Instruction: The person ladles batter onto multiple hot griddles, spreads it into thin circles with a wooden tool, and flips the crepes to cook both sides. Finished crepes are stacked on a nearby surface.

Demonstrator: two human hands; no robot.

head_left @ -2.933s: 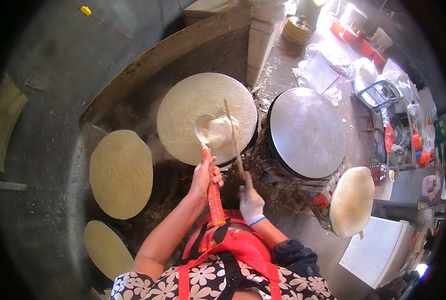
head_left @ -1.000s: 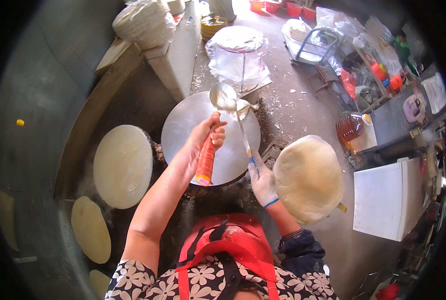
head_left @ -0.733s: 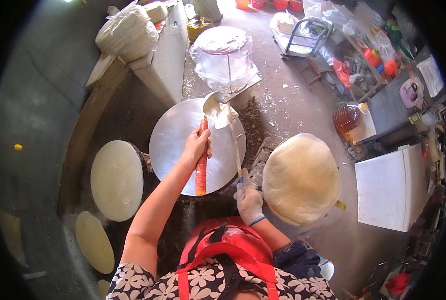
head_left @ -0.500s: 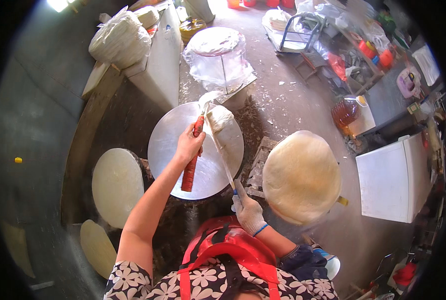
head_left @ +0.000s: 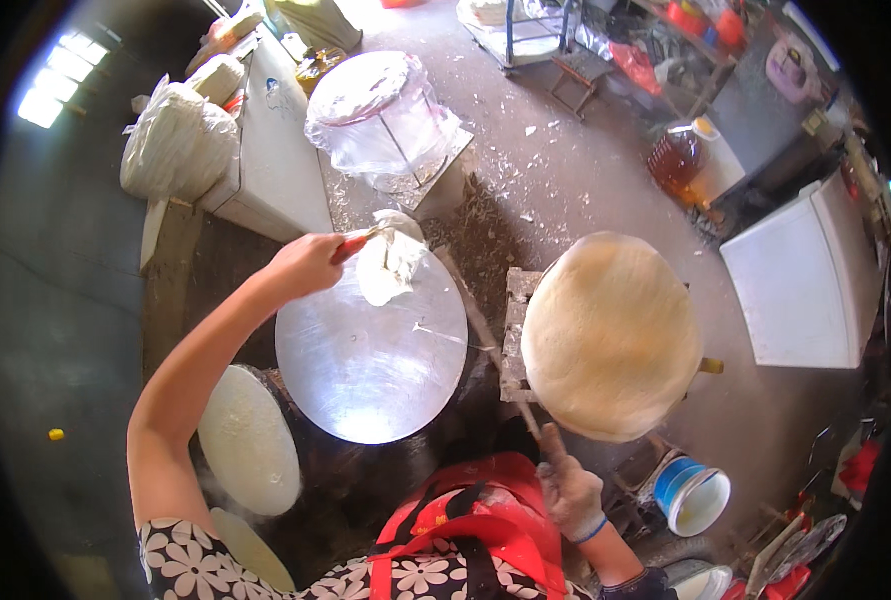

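My left hand (head_left: 311, 265) is closed around the red handle (head_left: 351, 246) of a tool whose head meets a soft white lump (head_left: 391, 265). I cannot tell whether the lump is dough or wet cloth. It lies at the far edge of a round, shiny metal griddle (head_left: 366, 350). My right hand (head_left: 571, 490), in a pale knitted glove, grips the near end of a long thin wooden stick (head_left: 481, 325), held low between the griddle and a large round flatbread (head_left: 611, 335). The stick's far end reaches past the griddle's right rim.
The flatbread rests over a crumb-covered wooden stand (head_left: 519, 300). Two pale round discs (head_left: 251, 440) sit at the left. A plastic-draped round stand (head_left: 376, 105) is beyond the griddle. To the right are a blue-and-white bucket (head_left: 701, 495), a white box (head_left: 791, 280) and a jug of amber liquid (head_left: 678, 155).
My left hand has moved left and up, its red-handled tool tilting sideways. The white lump has shifted left. My right hand has drawn down and right with the stick. The view has turned.
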